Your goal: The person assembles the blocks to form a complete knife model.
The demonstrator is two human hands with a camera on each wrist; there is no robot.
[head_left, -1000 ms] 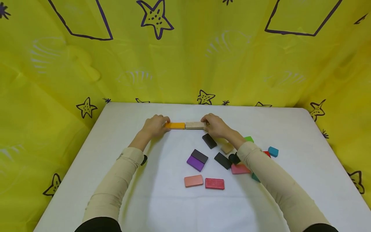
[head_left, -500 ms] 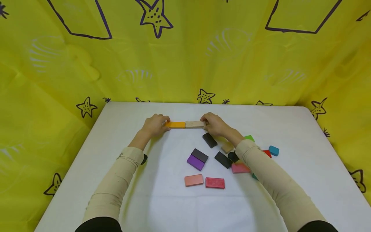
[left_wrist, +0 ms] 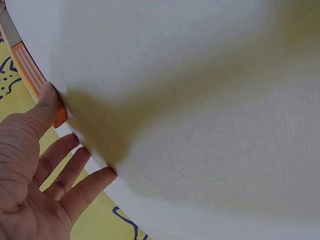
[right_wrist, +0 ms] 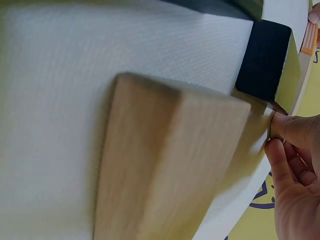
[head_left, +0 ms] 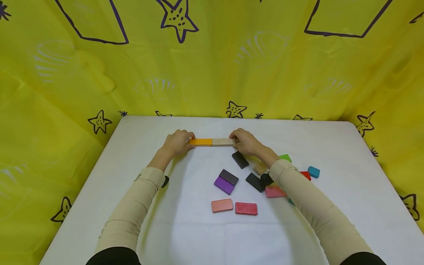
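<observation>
An orange block (head_left: 202, 142) and a pale wooden block (head_left: 223, 142) lie end to end in a straight row near the table's far edge, their ends touching. At the row's left end my left hand (head_left: 179, 142) pinches the orange block. The left wrist view shows that thumb along the orange block (left_wrist: 32, 72), with the other fingertips spread beyond its end. My right hand (head_left: 246, 142) grips the pale block's right end between thumb and fingers, which hide that end. A black block (head_left: 240, 160) lies just below the right hand.
Nearer on the white table (head_left: 185, 228) lie a purple block (head_left: 224, 185) against a dark one, a salmon block (head_left: 222, 205) and a red block (head_left: 246, 208). Several more sit by the right forearm, including a wooden block (right_wrist: 165, 160) and a blue block (head_left: 313, 172). A yellow curtain (head_left: 212, 73) encloses the back.
The thin gap between the orange and pale blocks has closed. Both hands stay at the row's ends, and the loose blocks lie as before.
</observation>
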